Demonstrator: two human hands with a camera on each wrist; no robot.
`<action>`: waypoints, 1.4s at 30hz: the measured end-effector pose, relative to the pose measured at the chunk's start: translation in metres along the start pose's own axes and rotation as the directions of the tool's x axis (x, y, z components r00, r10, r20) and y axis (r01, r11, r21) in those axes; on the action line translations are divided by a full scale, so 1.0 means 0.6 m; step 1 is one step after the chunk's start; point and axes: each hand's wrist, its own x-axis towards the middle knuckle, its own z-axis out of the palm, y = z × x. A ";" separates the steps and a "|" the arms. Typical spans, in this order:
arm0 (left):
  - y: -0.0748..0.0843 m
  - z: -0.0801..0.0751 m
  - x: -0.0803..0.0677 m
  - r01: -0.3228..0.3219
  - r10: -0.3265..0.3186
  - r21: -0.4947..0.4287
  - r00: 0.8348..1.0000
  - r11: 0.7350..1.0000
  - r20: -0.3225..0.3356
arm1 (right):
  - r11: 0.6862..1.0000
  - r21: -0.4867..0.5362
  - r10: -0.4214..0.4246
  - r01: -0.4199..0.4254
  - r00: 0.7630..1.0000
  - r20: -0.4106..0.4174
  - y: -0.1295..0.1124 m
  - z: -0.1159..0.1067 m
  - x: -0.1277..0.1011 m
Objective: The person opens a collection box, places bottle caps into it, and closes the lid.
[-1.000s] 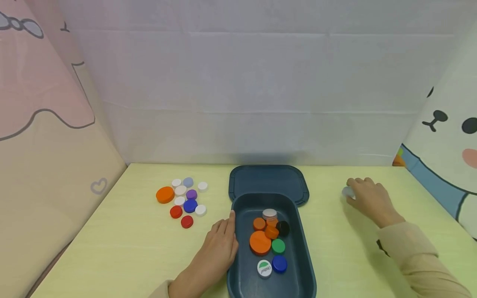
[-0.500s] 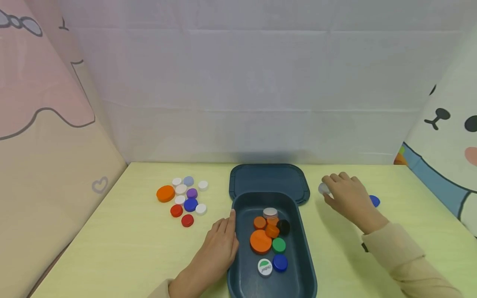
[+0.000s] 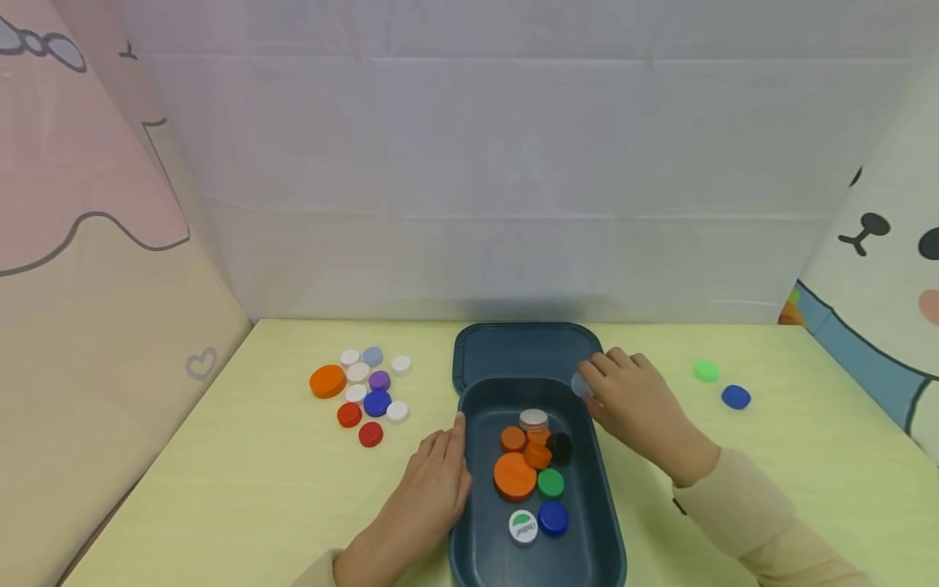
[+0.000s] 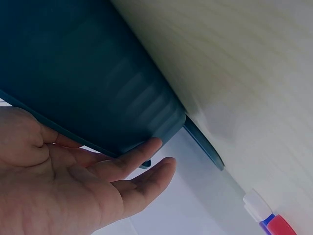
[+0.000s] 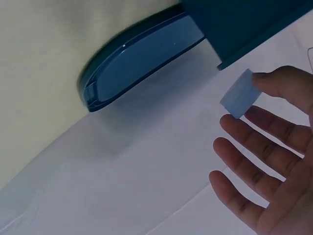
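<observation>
In the head view my right hand [image 3: 637,408] pinches a pale, translucent bottle cap [image 3: 581,385] above the right rim of a dark blue box [image 3: 612,522]. The right wrist view shows this cap [image 5: 241,94] between thumb and forefinger, the other fingers spread. My left hand [image 3: 429,485] rests along the box's left side, its fingers fairly straight against the outer wall [image 4: 112,73]. Inside the box lie several bottle caps: a large orange cap [image 3: 515,477], a black cap [image 3: 560,448], a green cap [image 3: 550,483], a blue cap [image 3: 553,518] and a white printed cap [image 3: 523,527], among others.
Behind the box lies its dark blue lid [image 3: 524,350]. Several loose caps are grouped at the left, including an orange cap [image 3: 327,381] and a purple cap [image 3: 379,381]. At the right lie a light green cap [image 3: 707,371] and a blue cap [image 3: 736,397].
My right hand has moved left with the translucent cap, from the table's right side to the box's rim. The green and blue caps there have come into sight. My left hand stays put.
</observation>
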 end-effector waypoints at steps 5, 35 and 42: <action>0.001 -0.001 0.000 0.000 0.000 0.000 1.000 1.000 0.000 | 0.999 0.019 -0.031 0.030 0.999 0.016 -0.030 0.000 0.010; -0.003 0.001 0.000 -0.024 0.024 -0.011 1.000 1.000 -0.006 | 0.975 0.206 -0.112 0.087 0.987 0.116 -0.101 0.055 0.029; -0.003 0.002 0.001 -0.025 0.025 -0.015 1.000 1.000 -0.009 | 0.975 0.211 -0.102 0.076 0.988 0.118 -0.101 0.057 0.029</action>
